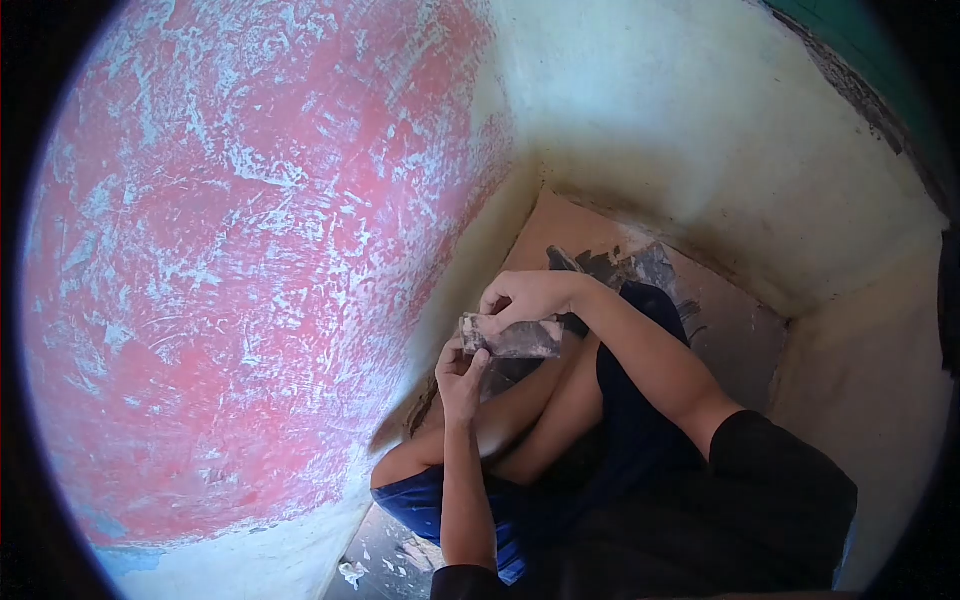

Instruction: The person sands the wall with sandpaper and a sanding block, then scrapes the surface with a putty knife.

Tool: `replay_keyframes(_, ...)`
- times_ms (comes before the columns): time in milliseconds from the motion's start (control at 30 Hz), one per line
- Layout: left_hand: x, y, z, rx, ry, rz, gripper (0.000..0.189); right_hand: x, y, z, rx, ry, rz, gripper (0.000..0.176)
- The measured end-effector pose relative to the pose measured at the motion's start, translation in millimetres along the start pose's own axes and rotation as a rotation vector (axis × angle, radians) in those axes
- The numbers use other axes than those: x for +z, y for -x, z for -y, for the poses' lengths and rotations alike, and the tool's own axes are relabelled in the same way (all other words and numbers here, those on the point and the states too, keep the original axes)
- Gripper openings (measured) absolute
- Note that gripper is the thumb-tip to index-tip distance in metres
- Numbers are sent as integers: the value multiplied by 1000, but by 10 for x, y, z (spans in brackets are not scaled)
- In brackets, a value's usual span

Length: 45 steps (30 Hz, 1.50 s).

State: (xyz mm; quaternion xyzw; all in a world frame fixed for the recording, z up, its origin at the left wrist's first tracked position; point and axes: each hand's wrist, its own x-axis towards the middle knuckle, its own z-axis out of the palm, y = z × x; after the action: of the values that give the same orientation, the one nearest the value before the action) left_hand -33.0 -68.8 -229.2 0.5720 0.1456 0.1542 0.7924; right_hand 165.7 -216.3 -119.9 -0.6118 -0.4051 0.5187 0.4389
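A worn grey-brown strip, which looks like folded sandpaper (525, 343), is held level above my crossed legs. White dust marks its surface and its edges are rough. My left hand (460, 382) is closed on the strip's left end, with the thumb on the near face and the fingers behind. From above, my right hand (535, 296) grips its upper edge with curled fingers; part of those fingertips is hidden.
A pink wall (260, 250) with patchy white marks rises close on the left. A pale wall (660, 110) meets it at the corner. Dark torn scraps (650, 268) lie on the brownish floor (735, 345) past my knees. White flakes (352, 573) lie at lower left.
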Motion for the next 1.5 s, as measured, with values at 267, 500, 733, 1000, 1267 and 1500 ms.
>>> replay_keyframes(267,106,-1,-50,277,-257,-253,10,-63,-71,-184,-67,49,113,51)
replay_keyframes(500,141,-63,-197,146,-9,-297,21,13,-41,-123,-484,-352,326,75)
replay_keyframes(733,352,-227,-261,99,147,-386,28,149,-203,-134,-386,-317,75,55)
replay_keyframes(1000,561,-399,-507,16,-128,-303,24,-134,-8,-83,-292,-639,-145,38)
replay_keyframes(1267,886,-506,-1292,-94,-160,-61,32,-323,57,-121,-437,-751,-201,30)
replay_keyframes(1500,1091,-697,-1407,-88,-150,-16,31,-409,234,-26,-469,-785,-213,26)
